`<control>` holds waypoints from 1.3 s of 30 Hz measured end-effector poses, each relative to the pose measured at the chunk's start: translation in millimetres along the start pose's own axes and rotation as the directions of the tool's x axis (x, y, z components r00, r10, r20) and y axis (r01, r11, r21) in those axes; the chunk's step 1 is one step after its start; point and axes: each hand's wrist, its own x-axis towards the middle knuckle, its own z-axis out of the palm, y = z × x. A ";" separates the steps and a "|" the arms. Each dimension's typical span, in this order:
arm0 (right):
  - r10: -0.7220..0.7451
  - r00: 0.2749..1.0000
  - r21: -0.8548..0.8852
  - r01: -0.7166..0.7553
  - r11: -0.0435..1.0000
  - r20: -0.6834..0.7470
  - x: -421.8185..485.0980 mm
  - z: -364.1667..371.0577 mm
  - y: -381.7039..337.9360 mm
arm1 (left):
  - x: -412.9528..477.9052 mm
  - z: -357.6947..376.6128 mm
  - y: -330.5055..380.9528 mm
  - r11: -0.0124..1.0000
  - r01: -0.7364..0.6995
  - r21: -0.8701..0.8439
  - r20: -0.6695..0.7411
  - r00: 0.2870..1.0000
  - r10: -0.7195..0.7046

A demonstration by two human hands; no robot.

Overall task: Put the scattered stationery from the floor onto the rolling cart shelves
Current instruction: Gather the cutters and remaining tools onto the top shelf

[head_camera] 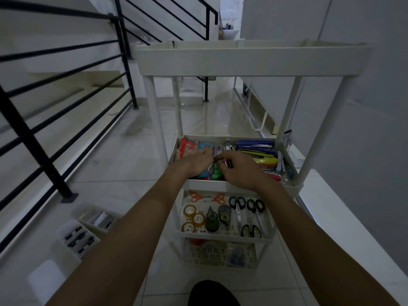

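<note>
My left hand (pixel 196 161) lies flat, released, on red packets (pixel 184 147) in the cart shelf (pixel 205 183); my right hand (pixel 240 171) curls over hidden items, and I cannot tell its grasp.

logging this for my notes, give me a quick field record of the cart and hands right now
cart: white rolling cart, four shelves
second shelf: left hand flat on coloured packets; right hand curled, contents unclear; blue stapler
third shelf: scissors, tape rolls, tape dispensers
floor: clear tray of binder clips
</note>
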 end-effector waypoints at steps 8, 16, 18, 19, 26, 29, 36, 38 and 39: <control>-0.060 0.995 -0.149 0.048 0.988 -0.077 -8.0 -8.9 -1.3 | -43.8 -1.0 -4.6 0.950 -0.193 0.244 -0.319 0.909 0.266; -0.121 0.990 -0.348 0.087 0.933 -0.076 -45.0 -10.5 -5.0 | -122.3 -0.8 -11.4 0.780 -0.402 0.479 -0.451 0.650 0.612; -0.227 0.969 -0.350 0.179 0.920 -0.101 -58.9 -8.3 -14.3 | -139.0 2.9 -25.9 0.747 -0.448 0.491 -0.464 0.591 0.660; -0.283 0.953 -0.349 0.229 0.909 -0.110 -66.0 -6.0 -20.3 | -146.2 5.4 -34.6 0.745 -0.468 0.475 -0.468 0.582 0.664; -0.494 0.869 -0.111 0.489 0.865 -0.020 -83.5 69.3 -68.1 | -180.9 34.3 -116.8 0.906 -0.273 0.322 -0.415 0.820 0.395; -0.505 0.855 -0.009 0.510 0.860 0.116 -83.5 117.5 -69.6 | -201.0 59.3 -151.9 0.952 -0.141 0.272 -0.359 0.903 0.236; -0.509 0.802 0.087 0.509 0.856 0.314 -91.7 196.1 -59.3 | -261.8 123.4 -211.6 0.980 0.130 0.152 -0.306 0.949 -0.078; -0.498 0.783 0.127 0.488 0.863 0.374 -89.8 215.0 -62.0 | -274.2 132.7 -226.1 0.966 0.216 0.145 -0.295 0.941 -0.166; -0.494 0.772 0.144 0.480 0.866 0.400 -87.2 224.5 -65.9 | -277.7 137.4 -234.3 0.956 0.262 0.133 -0.278 0.936 -0.218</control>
